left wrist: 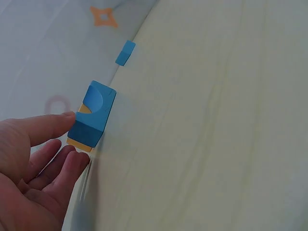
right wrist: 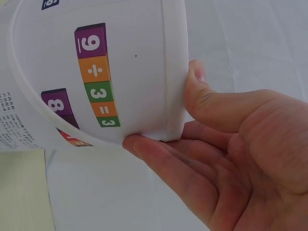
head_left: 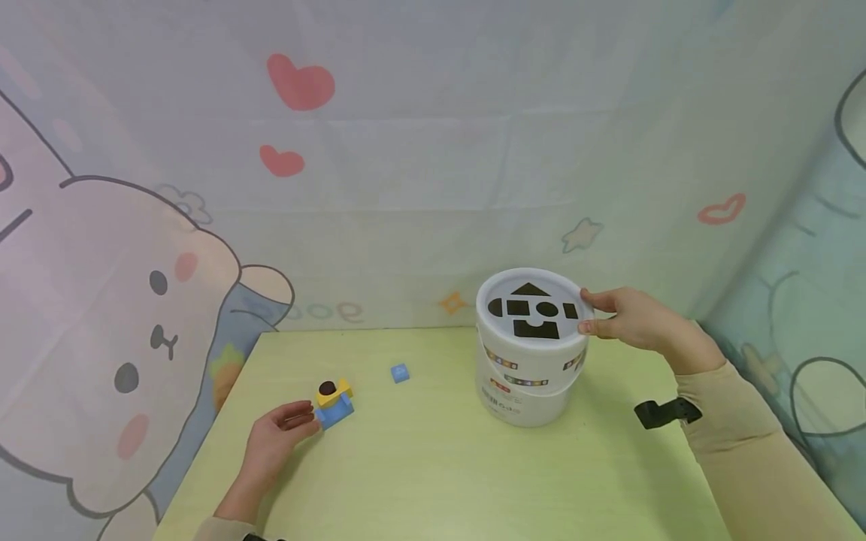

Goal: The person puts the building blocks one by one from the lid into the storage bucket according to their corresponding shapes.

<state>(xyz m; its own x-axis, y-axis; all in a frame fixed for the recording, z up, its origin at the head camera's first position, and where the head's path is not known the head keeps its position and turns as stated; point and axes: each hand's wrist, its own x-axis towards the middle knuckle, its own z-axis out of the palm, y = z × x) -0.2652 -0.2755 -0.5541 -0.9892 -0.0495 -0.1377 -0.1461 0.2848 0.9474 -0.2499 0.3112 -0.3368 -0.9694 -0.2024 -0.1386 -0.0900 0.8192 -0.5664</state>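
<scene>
While the head view looks down on a green table point(head_left: 433, 466), the right hand point(head_left: 632, 319) pinches the lid rim of a white bucket point(head_left: 528, 376), and the left hand point(head_left: 274, 439), fingers loosely extended, touches a blue block point(head_left: 336, 412) under a yellow block point(head_left: 334, 394). Left wrist view: a fingertip point(left wrist: 65, 120) meets that blue block; a small blue cube point(left wrist: 125, 52) lies apart. Right wrist view: thumb and finger clamp the rim beside printed number cubes point(right wrist: 96, 82).
</scene>
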